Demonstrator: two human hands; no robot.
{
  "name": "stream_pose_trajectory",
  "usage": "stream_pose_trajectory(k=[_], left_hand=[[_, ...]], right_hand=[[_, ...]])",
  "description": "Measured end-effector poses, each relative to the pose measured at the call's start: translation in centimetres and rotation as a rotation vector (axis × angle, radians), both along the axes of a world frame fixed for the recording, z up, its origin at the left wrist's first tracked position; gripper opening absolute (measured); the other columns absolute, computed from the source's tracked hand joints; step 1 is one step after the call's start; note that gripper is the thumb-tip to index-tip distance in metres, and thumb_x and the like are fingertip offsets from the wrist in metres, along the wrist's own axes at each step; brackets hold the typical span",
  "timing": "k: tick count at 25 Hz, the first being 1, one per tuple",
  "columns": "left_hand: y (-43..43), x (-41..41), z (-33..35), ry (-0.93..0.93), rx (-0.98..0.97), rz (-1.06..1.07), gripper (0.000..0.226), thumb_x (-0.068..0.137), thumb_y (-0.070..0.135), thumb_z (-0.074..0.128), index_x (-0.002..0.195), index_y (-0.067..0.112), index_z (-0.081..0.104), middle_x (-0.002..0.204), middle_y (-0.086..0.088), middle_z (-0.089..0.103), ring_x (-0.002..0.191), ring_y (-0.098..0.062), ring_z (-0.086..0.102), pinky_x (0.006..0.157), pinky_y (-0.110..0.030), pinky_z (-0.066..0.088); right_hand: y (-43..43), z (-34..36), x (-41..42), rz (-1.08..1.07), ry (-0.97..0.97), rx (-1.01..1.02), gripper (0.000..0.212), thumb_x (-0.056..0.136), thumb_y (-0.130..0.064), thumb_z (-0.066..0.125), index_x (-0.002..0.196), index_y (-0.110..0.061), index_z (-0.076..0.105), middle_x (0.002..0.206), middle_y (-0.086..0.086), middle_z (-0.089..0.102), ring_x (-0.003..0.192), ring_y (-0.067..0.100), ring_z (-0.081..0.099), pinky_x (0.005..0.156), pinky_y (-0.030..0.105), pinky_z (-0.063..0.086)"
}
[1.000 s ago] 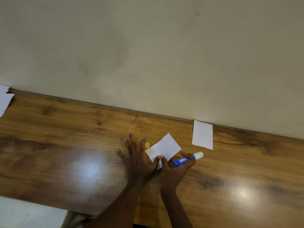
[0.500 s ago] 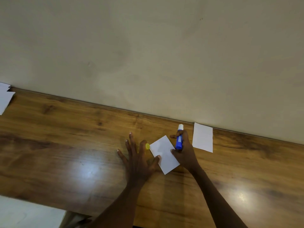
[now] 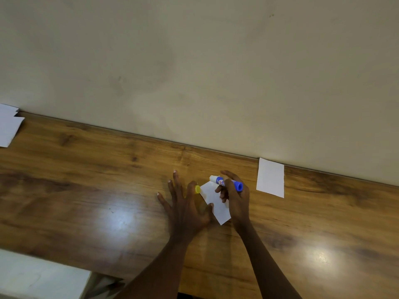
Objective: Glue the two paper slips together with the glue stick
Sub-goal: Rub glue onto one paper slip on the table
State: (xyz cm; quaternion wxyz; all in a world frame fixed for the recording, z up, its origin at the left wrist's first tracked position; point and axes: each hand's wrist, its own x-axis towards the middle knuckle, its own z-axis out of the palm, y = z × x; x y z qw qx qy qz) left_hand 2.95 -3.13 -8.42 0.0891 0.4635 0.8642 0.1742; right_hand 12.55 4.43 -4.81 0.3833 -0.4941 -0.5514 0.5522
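Note:
A white paper slip (image 3: 216, 203) lies on the wooden table (image 3: 86, 190) between my hands. My left hand (image 3: 183, 206) lies flat with fingers spread, its thumb pressing the slip's left edge. My right hand (image 3: 234, 197) grips the blue glue stick (image 3: 226, 182), which lies nearly level with its white glue tip pointing left over the slip's far corner. The yellow cap (image 3: 197, 189) sits by my left index finger. A second white slip (image 3: 270, 178) lies to the right against the wall.
More white paper (image 3: 8, 126) lies at the table's far left edge. A beige wall (image 3: 194, 72) rises directly behind the table. A pale surface (image 3: 38, 277) shows below the table's near edge at bottom left.
My right hand has turned the glue stick from pointing away at the wall to pointing left, tip over the slip's far corner. My left hand has stayed flat on the slip.

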Motion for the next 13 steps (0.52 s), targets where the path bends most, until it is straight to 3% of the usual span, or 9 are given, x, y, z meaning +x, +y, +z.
stream_pose_trajectory(k=[5,9,13], left_hand=[[-0.16,-0.03,0.15,-0.023,0.033,-0.010,0.076,0.068,0.060,0.056,0.131,0.022,0.036,0.155,-0.017,-0.002,0.141,-0.039,0.005,0.107,-0.066,0.001],[-0.16,-0.01,0.33,-0.023,0.043,-0.009,0.077,0.067,0.064,0.049,0.130,0.021,0.038,0.155,-0.017,0.000,0.141,-0.040,0.006,0.107,-0.066,0.002],[-0.25,-0.03,0.20,-0.018,0.039,-0.014,0.077,0.067,0.063,0.053,0.129,0.021,0.037,0.155,-0.018,0.000,0.141,-0.040,0.006,0.107,-0.066,0.002]], right_hand=[[0.30,-0.16,-0.46,0.159,-0.134,0.072,0.010,0.080,-0.004,0.058,0.082,0.001,0.065,0.065,0.001,0.062,0.048,0.003,0.054,0.062,0.022,0.045],[0.47,-0.22,-0.29,0.271,-0.197,0.107,0.012,0.083,0.000,0.055,0.085,0.002,0.067,0.073,0.017,0.067,0.057,0.019,0.054,0.070,0.034,0.046],[0.66,0.11,-0.08,0.410,-0.278,0.189,0.028,0.071,-0.021,0.051,0.077,0.001,0.067,0.081,0.006,0.065,0.057,0.006,0.051,0.060,0.005,0.039]])
